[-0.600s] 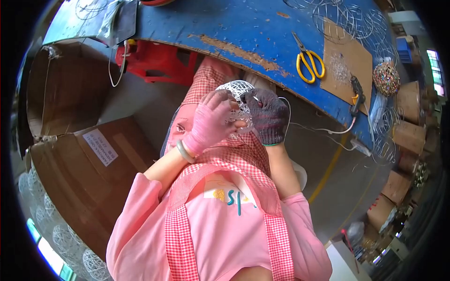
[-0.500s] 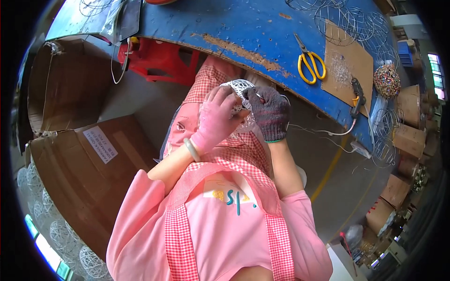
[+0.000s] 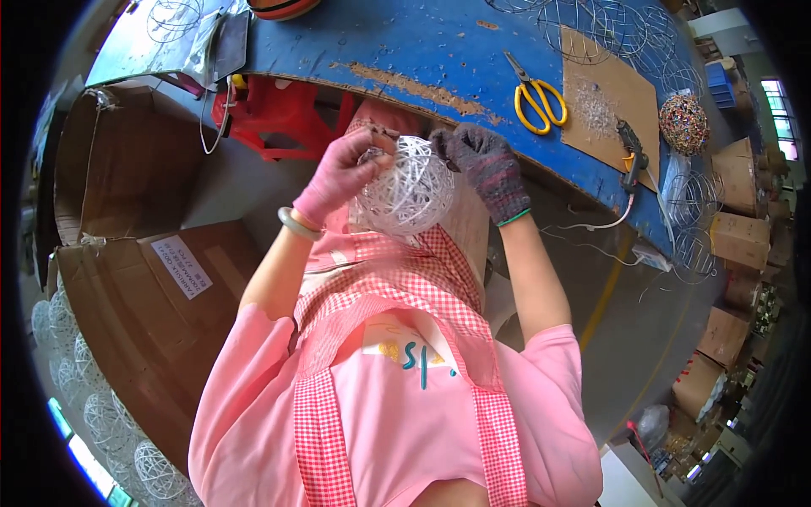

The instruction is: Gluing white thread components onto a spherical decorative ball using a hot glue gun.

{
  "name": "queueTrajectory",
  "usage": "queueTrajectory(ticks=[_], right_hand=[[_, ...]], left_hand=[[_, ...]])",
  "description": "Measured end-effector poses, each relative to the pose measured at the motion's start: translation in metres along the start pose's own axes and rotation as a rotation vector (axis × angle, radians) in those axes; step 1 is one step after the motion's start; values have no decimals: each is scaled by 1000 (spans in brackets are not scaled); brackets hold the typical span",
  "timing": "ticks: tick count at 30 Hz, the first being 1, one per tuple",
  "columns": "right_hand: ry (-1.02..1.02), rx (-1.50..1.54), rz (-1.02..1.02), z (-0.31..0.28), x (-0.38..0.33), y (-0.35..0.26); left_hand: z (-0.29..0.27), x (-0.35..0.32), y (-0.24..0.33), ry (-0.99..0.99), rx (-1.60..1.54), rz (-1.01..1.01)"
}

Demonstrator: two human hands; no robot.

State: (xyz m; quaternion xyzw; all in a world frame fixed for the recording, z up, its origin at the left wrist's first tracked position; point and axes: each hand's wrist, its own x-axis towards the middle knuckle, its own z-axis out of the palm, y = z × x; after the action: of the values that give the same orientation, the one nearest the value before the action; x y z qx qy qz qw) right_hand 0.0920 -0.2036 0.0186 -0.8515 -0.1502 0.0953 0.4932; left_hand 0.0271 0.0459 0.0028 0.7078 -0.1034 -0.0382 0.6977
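Note:
A white openwork ball (image 3: 410,194), woven from thin strands, hangs over my lap between my two hands. My left hand (image 3: 345,173), in a pink glove with bare fingertips, is closed on the ball's upper left side. My right hand (image 3: 488,167), in a dark grey knit glove, has thumb and fingers pinched together at the ball's upper right edge. Whatever lies between those right fingertips is too small to make out. The ball's lower part is blurred against my red checked apron (image 3: 397,253).
On the blue table (image 3: 389,42) lie yellow-handled scissors (image 3: 539,106), a cardboard sheet (image 3: 583,72), a glue gun (image 3: 630,156), a multicoloured ball (image 3: 684,123) and wire frames (image 3: 591,29). A red stool (image 3: 274,118) stands underneath. A large carton (image 3: 127,296) is at left, near several white balls (image 3: 106,418).
My hands have moved apart, the left one leftward, and both slightly farther from me. The white ball, mostly covered before, now shows between them. The view has shifted a little.

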Motion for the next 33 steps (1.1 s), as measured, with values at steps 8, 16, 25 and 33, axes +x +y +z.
queueTrajectory(ticks=[8, 16, 25, 33], right_hand=[[-202, 805, 69, -32, -6, -87], [85, 544, 155, -74, 7, -109], [177, 327, 210, -99, 30, -99], [431, -274, -200, -134, 50, -104]], left_hand=[[-43, 21, 19, -196, -688, -9], [-62, 112, 49, -410, -659, 87], [-62, 196, 83, -334, -73, 184], [-51, 185, 105, -242, 360, 533]])
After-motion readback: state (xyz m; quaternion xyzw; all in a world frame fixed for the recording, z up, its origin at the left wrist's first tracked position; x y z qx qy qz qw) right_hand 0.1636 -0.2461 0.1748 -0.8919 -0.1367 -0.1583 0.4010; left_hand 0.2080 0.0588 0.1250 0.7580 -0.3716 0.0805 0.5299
